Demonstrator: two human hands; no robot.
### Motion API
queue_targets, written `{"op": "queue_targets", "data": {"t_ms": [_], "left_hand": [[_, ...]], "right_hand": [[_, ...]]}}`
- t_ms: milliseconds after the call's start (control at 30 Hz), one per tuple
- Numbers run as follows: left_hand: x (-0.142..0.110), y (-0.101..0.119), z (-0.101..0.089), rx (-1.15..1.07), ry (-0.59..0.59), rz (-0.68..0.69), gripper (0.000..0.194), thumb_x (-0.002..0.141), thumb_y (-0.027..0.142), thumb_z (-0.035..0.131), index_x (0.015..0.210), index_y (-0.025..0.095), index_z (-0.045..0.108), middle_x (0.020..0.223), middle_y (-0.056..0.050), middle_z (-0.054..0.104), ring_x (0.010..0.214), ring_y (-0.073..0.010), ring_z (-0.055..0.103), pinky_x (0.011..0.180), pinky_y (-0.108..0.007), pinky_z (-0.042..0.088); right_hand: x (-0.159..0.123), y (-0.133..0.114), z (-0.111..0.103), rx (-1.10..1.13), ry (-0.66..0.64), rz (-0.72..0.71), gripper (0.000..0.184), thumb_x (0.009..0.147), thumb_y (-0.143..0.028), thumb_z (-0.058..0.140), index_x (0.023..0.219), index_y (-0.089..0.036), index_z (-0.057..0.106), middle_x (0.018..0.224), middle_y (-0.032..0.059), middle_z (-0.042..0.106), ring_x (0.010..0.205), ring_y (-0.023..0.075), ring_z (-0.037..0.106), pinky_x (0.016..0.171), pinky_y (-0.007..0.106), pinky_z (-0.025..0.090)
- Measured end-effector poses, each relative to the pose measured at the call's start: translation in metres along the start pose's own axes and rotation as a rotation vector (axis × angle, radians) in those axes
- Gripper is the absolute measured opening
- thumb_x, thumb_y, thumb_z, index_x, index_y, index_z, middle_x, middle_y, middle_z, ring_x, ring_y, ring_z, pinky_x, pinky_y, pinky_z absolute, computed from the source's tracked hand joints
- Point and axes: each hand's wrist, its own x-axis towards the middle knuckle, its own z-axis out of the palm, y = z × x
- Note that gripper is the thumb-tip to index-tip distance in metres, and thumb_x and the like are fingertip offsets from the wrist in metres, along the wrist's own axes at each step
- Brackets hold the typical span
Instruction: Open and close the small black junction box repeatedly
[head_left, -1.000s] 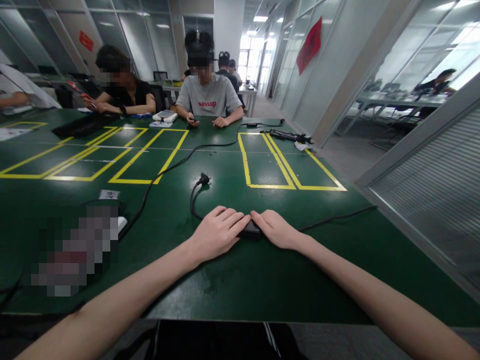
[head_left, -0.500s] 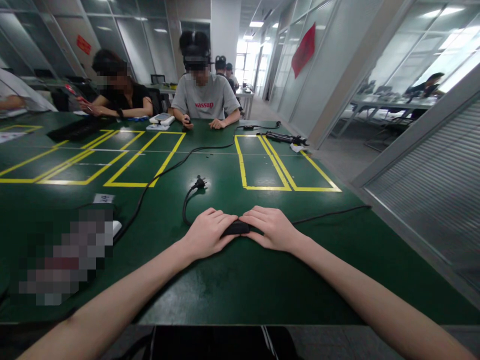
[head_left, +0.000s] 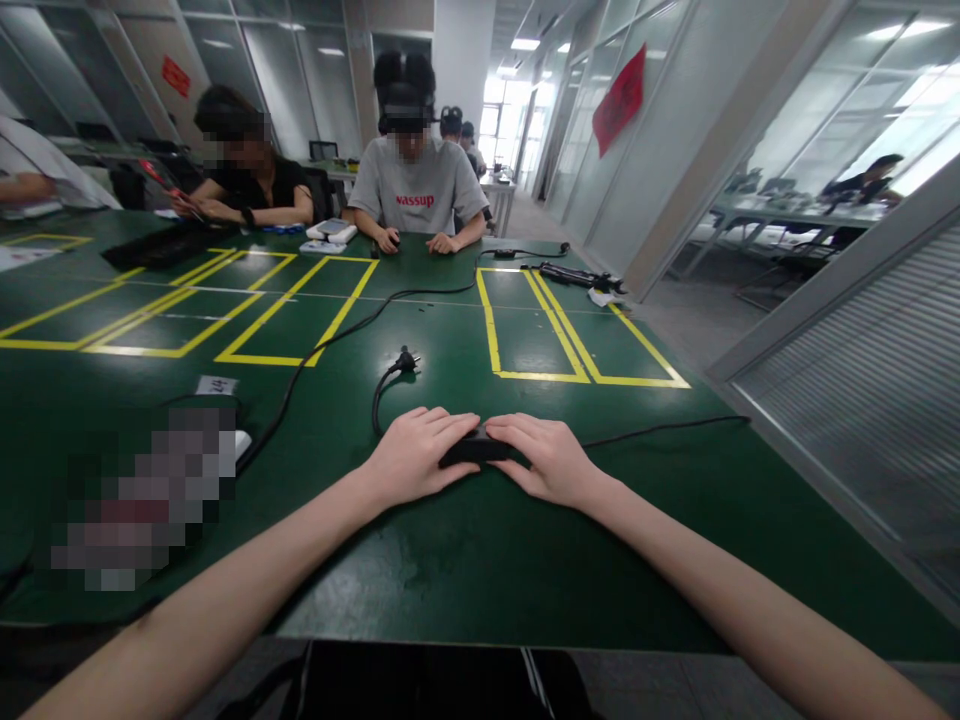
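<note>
Black power adapter lies flat on the green table, pinned between both hands. Left hand covers its left end, right hand its right end, fingers of each closed over it. Its cord loops ahead of the left fingers to a plug.

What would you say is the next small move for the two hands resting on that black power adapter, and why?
Probably lift the black adapter slightly off the green table. The left hand and right hand already cover its two ends, and its plug cable lies slack and unplugged, so nothing visibly holds it down.
</note>
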Motion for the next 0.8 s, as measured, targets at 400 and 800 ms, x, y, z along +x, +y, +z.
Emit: {"op": "queue_targets", "data": {"t_ms": [400, 800], "left_hand": [[-0.002, 0.001, 0.001, 0.021, -0.044, 0.076, 0.038, 0.107, 0.038, 0.048, 0.133, 0.014, 0.061, 0.122, -0.014, 0.075, 0.101, -0.0243, 0.070, 0.083, -0.039, 0.053], [-0.003, -0.007, -0.011, -0.005, 0.003, 0.003, 0.052, 0.104, 0.035, 0.052, 0.153, 0.019, 0.046, 0.144, -0.015, 0.063, 0.127, -0.0274, 0.062, 0.104, -0.045, 0.052]], "right_hand": [[0.008, -0.008, -0.012, 0.748, -0.220, 0.415, 0.030, 0.090, -0.037, 0.070, 0.113, -0.020, 0.060, 0.100, 0.0037, 0.071, 0.087, 0.0185, 0.068, 0.076, 0.030, 0.055], [-0.025, 0.091, -0.049, 0.237, 0.511, 0.771, 0.036, 0.079, -0.057, 0.070, 0.087, -0.023, 0.059, 0.082, 0.0036, 0.069, 0.063, 0.0187, 0.060, 0.061, 0.032, 0.051]]}}
